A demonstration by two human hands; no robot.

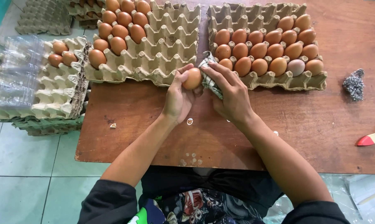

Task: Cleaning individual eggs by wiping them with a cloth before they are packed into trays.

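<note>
Head view: your left hand (178, 98) cups a brown egg (192, 78) over the table (320, 124) between two trays, while your right hand (231, 93) presses a checked cloth (208, 81) to it, seemingly mid-wipe; next calls for gentle turning

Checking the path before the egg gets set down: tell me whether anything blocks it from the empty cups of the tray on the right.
Nothing visible does. The egg sits between left hand and right hand holding a checked cloth; the right tray has open cups along its back row.
</note>
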